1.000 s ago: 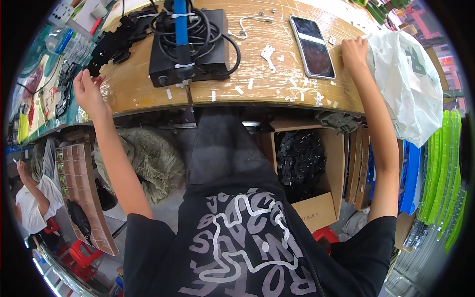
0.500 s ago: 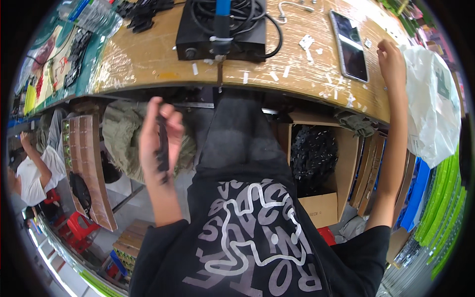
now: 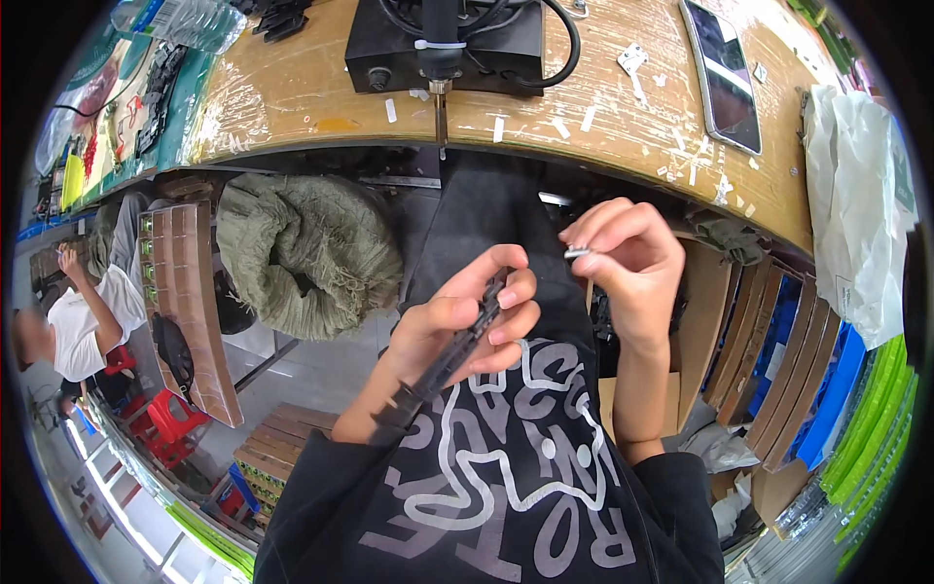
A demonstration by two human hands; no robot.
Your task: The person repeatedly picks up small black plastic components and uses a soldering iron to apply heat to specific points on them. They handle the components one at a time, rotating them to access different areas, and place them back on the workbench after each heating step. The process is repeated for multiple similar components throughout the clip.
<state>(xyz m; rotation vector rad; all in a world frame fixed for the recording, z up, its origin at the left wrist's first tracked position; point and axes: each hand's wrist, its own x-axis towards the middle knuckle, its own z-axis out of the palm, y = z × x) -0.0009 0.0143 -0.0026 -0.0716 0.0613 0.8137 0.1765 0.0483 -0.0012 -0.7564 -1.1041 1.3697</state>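
My left hand (image 3: 449, 316) is wrapped round a long, narrow black plastic part (image 3: 436, 375), which slants from the fingers down past the wrist in front of my shirt. Between thumb and fingertips, my right hand (image 3: 637, 263) pinches a small silvery metal piece (image 3: 577, 253), too small to name surely. The two hands are apart, with the metal piece a little to the right of the black part's upper end. Beyond them, a black upright tool with a metal tip (image 3: 441, 122) points down at the table's near edge.
On the wrapped wooden table (image 3: 282, 117) are a black box with a knob (image 3: 379, 80), cables, a phone (image 3: 725, 78) and white scraps. A white plastic bag (image 3: 846, 195) hangs at the right. Below lie a green sack (image 3: 306, 253) and cartons (image 3: 710, 321). Another person (image 3: 83, 316) is far left.
My right hand has come from beside the phone to in front of my body, now with the metal piece. My left hand has moved right, bringing the black part along.
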